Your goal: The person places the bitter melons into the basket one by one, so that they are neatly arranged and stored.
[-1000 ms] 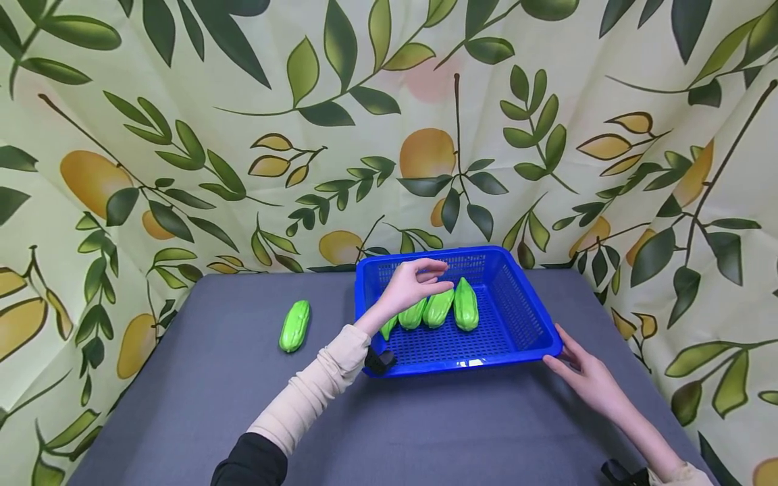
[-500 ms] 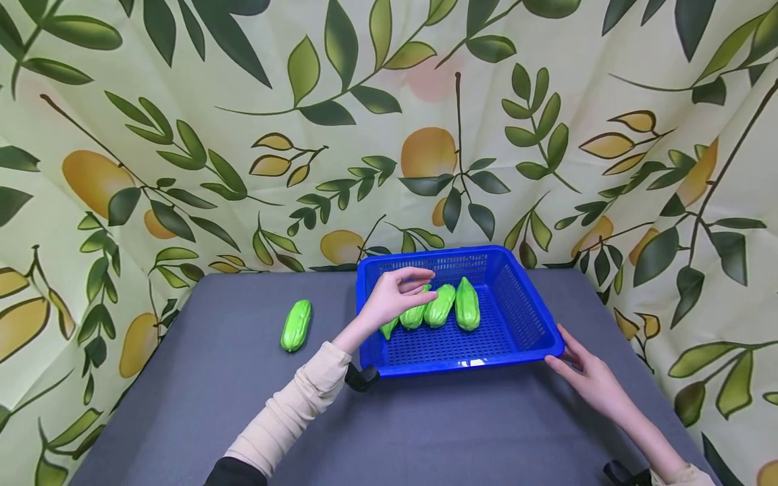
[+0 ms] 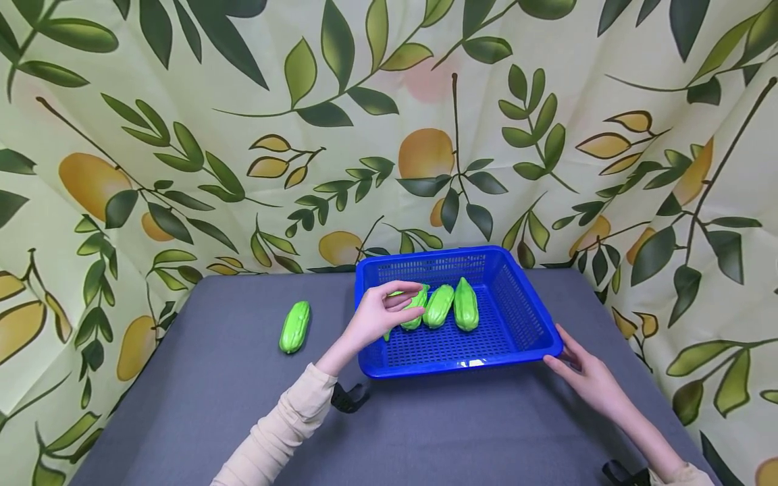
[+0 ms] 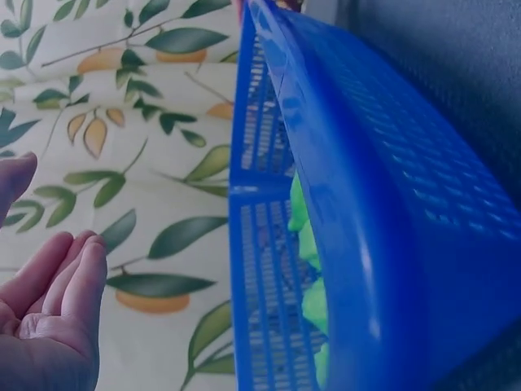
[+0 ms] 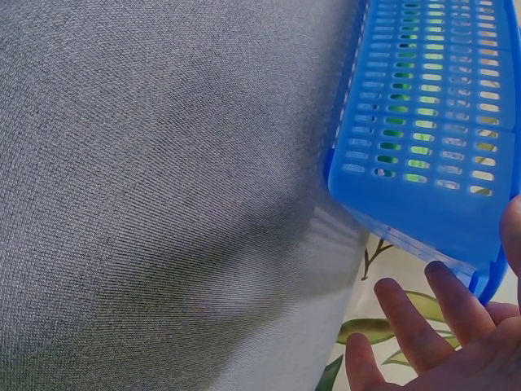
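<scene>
A blue plastic basket with perforated walls stands on the table, holding several green ribbed vegetables side by side. My left hand hovers above the basket's left part, fingers loosely bent and nothing between them, partly covering the leftmost vegetables. In the left wrist view, that hand is apart from the basket. At the near right corner, my right hand holds the basket's rim between thumb and fingers. The right wrist view shows its fingers spread beside that corner.
Another green ribbed vegetable lies alone on the grey tablecloth, left of the basket. Behind the table and at its sides hangs a leaf-and-fruit patterned curtain. Black straps circle both wrists.
My left hand has drawn back to the left and toward me over the basket, uncovering more of the vegetables. The right hand stays at the corner.
</scene>
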`<state>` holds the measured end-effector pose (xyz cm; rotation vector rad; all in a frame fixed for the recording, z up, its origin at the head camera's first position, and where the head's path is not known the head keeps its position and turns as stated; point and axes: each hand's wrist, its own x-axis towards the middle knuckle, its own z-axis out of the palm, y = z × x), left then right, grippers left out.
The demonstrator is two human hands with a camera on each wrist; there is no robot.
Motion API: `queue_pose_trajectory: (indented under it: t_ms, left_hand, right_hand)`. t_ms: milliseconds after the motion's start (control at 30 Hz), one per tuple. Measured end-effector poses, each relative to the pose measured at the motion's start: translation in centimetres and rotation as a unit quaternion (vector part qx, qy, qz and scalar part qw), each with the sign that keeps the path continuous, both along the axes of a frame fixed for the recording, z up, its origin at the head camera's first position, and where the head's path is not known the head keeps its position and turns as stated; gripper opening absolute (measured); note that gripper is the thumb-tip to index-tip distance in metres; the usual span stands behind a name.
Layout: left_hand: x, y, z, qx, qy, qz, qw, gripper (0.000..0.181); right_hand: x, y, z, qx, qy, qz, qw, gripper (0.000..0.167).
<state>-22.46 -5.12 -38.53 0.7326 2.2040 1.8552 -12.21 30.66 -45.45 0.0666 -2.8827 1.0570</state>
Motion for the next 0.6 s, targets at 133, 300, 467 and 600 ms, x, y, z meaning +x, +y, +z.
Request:
queue_pose_trajectory:
  t_ms: [133,300,467,600]
  left_hand:
    - [0.4,-1.1,-0.8,0.0,0.003,0.017,0.9998,0.041]
    - [1.0,-2.2,-1.7,0.005,-0.004,0.03,0.9995,0.04]
    - [1.7,-3.6,-2.1,0.022,-0.009,0.053,0.9983,0.04]
    - [2.0,-5.0,-2.4,0.027,-0.005,0.076,0.9967,0.042]
  right_hand:
    - [-0.1,-0.1,0.0,-0.002,-0.003,0.0,1.0,0.069]
    - [-0.2,0.0,0.0,-0.003,-0.004,0.001,1.0,0.07]
    - [-0.2,-0.1,-0.1,-0.002,-0.006,0.003,1.0,0.07]
    - [-0.1,-0.1,0.0,-0.002,-0.005,0.0,1.0,0.069]
